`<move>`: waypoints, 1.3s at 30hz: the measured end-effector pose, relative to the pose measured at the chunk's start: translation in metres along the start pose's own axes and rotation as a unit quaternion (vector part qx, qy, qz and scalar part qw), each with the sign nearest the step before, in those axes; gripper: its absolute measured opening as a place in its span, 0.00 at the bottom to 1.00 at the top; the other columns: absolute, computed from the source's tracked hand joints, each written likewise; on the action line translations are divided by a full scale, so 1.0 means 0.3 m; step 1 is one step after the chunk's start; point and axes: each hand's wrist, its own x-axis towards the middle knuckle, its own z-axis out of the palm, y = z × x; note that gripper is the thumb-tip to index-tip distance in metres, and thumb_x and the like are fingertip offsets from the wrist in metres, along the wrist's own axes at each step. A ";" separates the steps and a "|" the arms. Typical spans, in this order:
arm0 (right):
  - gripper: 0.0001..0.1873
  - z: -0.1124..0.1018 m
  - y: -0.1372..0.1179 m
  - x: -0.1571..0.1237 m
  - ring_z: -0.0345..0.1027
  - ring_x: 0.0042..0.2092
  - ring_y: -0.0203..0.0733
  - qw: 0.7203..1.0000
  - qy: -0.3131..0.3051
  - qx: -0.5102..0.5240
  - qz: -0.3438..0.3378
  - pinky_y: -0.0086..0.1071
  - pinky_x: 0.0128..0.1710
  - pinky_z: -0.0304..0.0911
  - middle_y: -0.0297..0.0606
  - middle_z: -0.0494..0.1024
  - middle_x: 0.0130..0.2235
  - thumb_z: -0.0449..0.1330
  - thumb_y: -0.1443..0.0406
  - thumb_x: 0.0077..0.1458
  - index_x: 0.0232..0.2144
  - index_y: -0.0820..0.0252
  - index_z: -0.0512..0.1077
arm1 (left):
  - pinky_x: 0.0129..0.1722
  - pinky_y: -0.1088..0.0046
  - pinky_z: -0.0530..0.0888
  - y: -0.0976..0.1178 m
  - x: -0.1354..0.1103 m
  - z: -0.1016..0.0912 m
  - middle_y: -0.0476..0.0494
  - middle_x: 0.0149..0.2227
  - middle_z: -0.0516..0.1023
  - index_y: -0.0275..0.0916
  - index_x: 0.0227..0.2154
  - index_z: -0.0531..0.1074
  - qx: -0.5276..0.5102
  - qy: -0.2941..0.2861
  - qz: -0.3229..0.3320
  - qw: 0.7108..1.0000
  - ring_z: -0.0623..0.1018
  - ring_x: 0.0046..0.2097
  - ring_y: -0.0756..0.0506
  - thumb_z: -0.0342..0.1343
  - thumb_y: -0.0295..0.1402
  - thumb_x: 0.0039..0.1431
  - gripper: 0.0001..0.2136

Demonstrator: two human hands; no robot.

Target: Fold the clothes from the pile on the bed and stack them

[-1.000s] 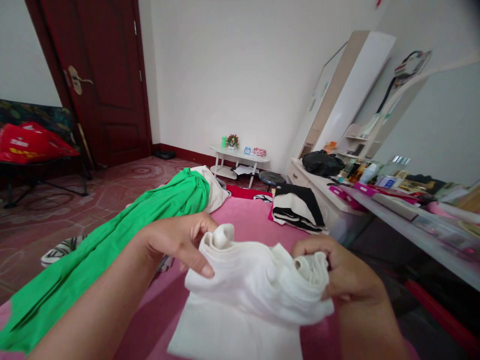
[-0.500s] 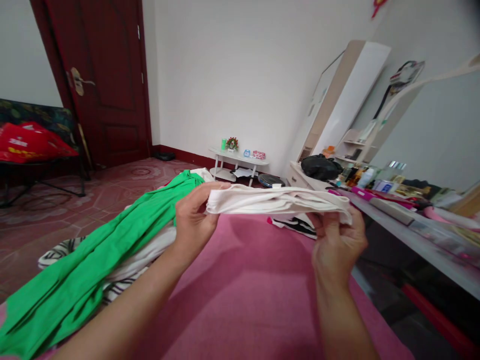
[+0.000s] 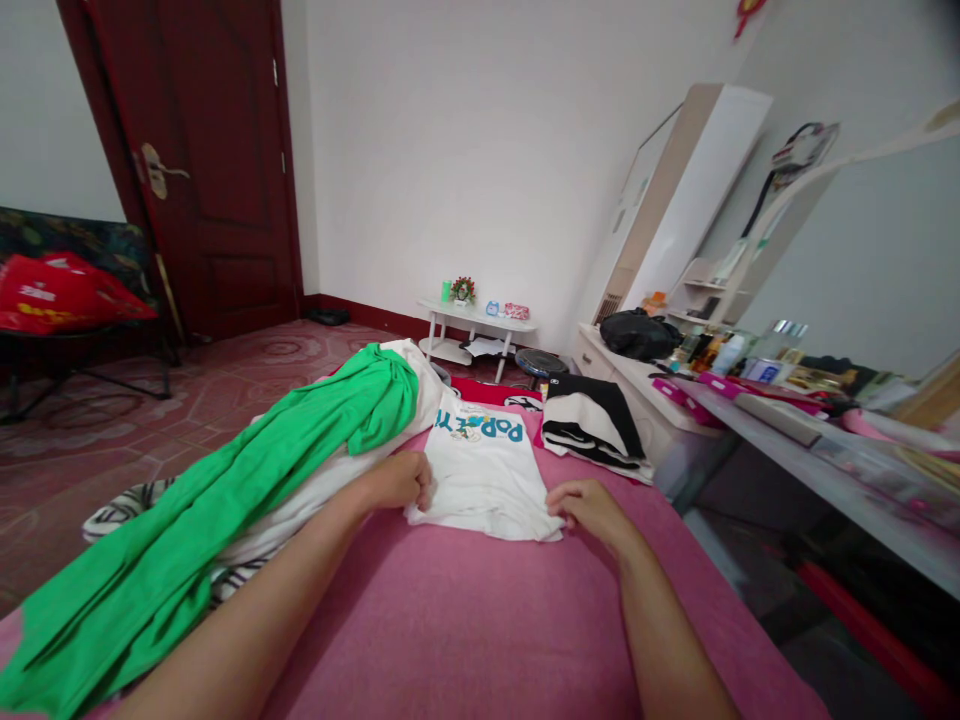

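A folded white T-shirt (image 3: 484,470) with blue lettering lies flat on the pink bed cover (image 3: 465,620), its print facing up. My left hand (image 3: 399,480) is closed on the shirt's near left corner. At the near right corner my right hand (image 3: 589,505) pinches the edge, fingers curled. Both forearms reach out over the pink cover.
A long green garment (image 3: 225,500) lies over white and striped clothes at the left. A folded black-and-white pile (image 3: 592,425) sits just beyond the shirt to the right. A cluttered dresser (image 3: 750,395) runs along the right. Far off are a small white table (image 3: 480,322) and a dark red door (image 3: 210,160).
The white shirt was held bunched up in the air between both hands; now it lies spread flat on the pink cover farther away, with both hands lowered onto its near corners.
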 end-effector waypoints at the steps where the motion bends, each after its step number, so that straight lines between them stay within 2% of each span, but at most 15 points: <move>1: 0.15 0.003 0.002 0.006 0.71 0.27 0.40 0.999 0.043 -0.027 -0.002 0.28 0.27 0.61 0.39 0.78 0.26 0.53 0.65 0.41 0.30 0.63 0.77 | 0.30 0.77 0.68 0.001 0.005 -0.001 0.49 0.21 0.77 0.39 0.14 0.74 0.010 -0.001 -0.014 1.000 0.75 0.28 0.48 0.51 0.20 0.38 0.09; 3: 0.18 0.018 -0.002 0.015 0.73 0.37 0.43 0.990 0.108 -0.093 0.007 0.31 0.35 0.64 0.42 0.80 0.37 0.55 0.60 0.45 0.37 0.62 0.75 | 0.30 0.76 0.67 0.002 0.017 0.000 0.47 0.23 0.77 0.37 0.20 0.76 0.034 0.023 -0.045 0.998 0.75 0.29 0.47 0.52 0.23 0.43 0.08; 6: 0.28 0.056 -0.024 0.019 0.72 0.44 0.47 0.977 0.128 -0.164 0.054 0.34 0.42 0.63 0.46 0.78 0.43 0.53 0.51 0.50 0.47 0.63 0.70 | 0.31 0.74 0.66 -0.004 0.024 0.011 0.42 0.30 0.79 0.36 0.30 0.76 0.060 0.083 -0.090 0.991 0.76 0.33 0.45 0.52 0.36 0.53 0.11; 10: 0.35 0.101 -0.055 0.006 0.70 0.48 0.52 0.964 0.127 -0.212 0.096 0.38 0.42 0.62 0.52 0.75 0.47 0.51 0.46 0.51 0.53 0.65 0.66 | 0.28 0.72 0.64 -0.002 0.010 0.033 0.41 0.23 0.75 0.38 0.20 0.73 0.089 0.085 -0.117 0.985 0.75 0.28 0.43 0.54 0.52 0.48 0.20; 13: 0.21 0.126 -0.077 -0.004 0.72 0.42 0.50 0.965 0.110 -0.221 0.089 0.35 0.37 0.62 0.46 0.78 0.40 0.55 0.53 0.48 0.40 0.59 0.72 | 0.29 0.72 0.64 0.036 -0.002 0.048 0.42 0.24 0.75 0.38 0.22 0.72 0.107 0.116 -0.097 0.983 0.74 0.29 0.43 0.58 0.44 0.46 0.13; 16: 0.10 0.162 -0.131 -0.017 0.71 0.37 0.43 0.971 0.167 -0.170 0.015 0.31 0.35 0.61 0.38 0.77 0.35 0.54 0.64 0.45 0.32 0.57 0.71 | 0.34 0.74 0.66 0.112 -0.011 0.072 0.45 0.32 0.76 0.38 0.31 0.72 0.085 0.139 -0.022 0.986 0.75 0.35 0.45 0.56 0.31 0.48 0.06; 19: 0.12 0.211 -0.220 -0.046 0.70 0.40 0.42 0.973 0.184 -0.103 -0.096 0.30 0.40 0.61 0.37 0.76 0.37 0.52 0.67 0.44 0.34 0.57 0.69 | 0.39 0.74 0.67 0.196 -0.028 0.119 0.46 0.35 0.76 0.38 0.32 0.72 -0.014 0.110 0.126 0.986 0.74 0.38 0.46 0.54 0.27 0.47 0.07; 21: 0.17 0.238 -0.271 -0.068 0.70 0.42 0.44 0.980 0.151 -0.070 -0.105 0.32 0.42 0.62 0.39 0.76 0.40 0.52 0.64 0.48 0.43 0.56 0.67 | 0.39 0.73 0.68 0.234 -0.043 0.156 0.46 0.34 0.76 0.37 0.31 0.72 -0.119 0.052 0.185 0.974 0.74 0.38 0.46 0.53 0.29 0.49 0.06; 23: 0.28 0.251 -0.290 -0.079 0.70 0.46 0.47 0.987 0.134 -0.056 -0.067 0.35 0.45 0.62 0.43 0.75 0.46 0.53 0.58 0.52 0.55 0.57 0.59 | 0.39 0.72 0.70 0.248 -0.056 0.189 0.45 0.34 0.76 0.37 0.33 0.71 -0.251 -0.013 0.167 0.954 0.75 0.38 0.45 0.51 0.32 0.53 0.07; 25: 0.39 0.252 -0.274 -0.074 0.68 0.50 0.50 0.990 0.123 -0.062 -0.032 0.37 0.47 0.61 0.47 0.72 0.51 0.56 0.53 0.50 0.61 0.59 0.51 | 0.39 0.71 0.72 0.241 -0.059 0.213 0.44 0.38 0.77 0.38 0.39 0.67 -0.397 -0.062 0.109 0.909 0.77 0.39 0.46 0.48 0.35 0.55 0.10; 28: 0.42 0.245 -0.219 -0.047 0.67 0.51 0.50 0.991 0.113 -0.062 -0.031 0.37 0.49 0.61 0.44 0.71 0.53 0.61 0.59 0.45 0.62 0.58 0.53 | 0.33 0.71 0.74 0.204 -0.039 0.233 0.41 0.41 0.77 0.39 0.44 0.60 -0.496 -0.030 0.033 0.867 0.79 0.33 0.47 0.47 0.36 0.56 0.13; 31: 0.34 0.243 -0.184 -0.027 0.67 0.51 0.45 0.988 0.133 -0.010 -0.072 0.34 0.50 0.62 0.39 0.73 0.52 0.56 0.68 0.45 0.57 0.55 0.62 | 0.30 0.72 0.73 0.140 -0.002 0.241 0.41 0.37 0.77 0.38 0.40 0.62 -0.405 0.127 0.014 0.905 0.77 0.29 0.49 0.46 0.35 0.57 0.10; 33: 0.31 0.242 -0.188 -0.029 0.68 0.51 0.42 0.984 0.140 0.059 -0.095 0.32 0.48 0.63 0.39 0.74 0.51 0.54 0.70 0.45 0.55 0.58 0.66 | 0.32 0.72 0.73 0.089 0.021 0.242 0.42 0.35 0.78 0.38 0.38 0.63 -0.332 0.190 0.010 0.924 0.78 0.33 0.48 0.44 0.33 0.58 0.07; 36: 0.31 0.216 -0.231 -0.051 0.68 0.50 0.42 0.972 0.166 0.126 -0.112 0.31 0.47 0.64 0.40 0.74 0.51 0.53 0.70 0.44 0.54 0.61 0.67 | 0.35 0.71 0.73 0.031 0.040 0.244 0.42 0.34 0.78 0.37 0.38 0.64 -0.295 0.198 0.004 0.935 0.78 0.35 0.47 0.45 0.31 0.58 0.07; 39: 0.31 0.134 -0.296 -0.074 0.68 0.51 0.44 0.957 0.243 0.093 -0.131 0.32 0.49 0.63 0.41 0.73 0.52 0.53 0.68 0.46 0.55 0.60 0.67 | 0.37 0.71 0.73 0.021 0.041 0.248 0.44 0.33 0.79 0.37 0.40 0.66 -0.261 0.181 0.014 0.948 0.79 0.36 0.47 0.47 0.30 0.58 0.08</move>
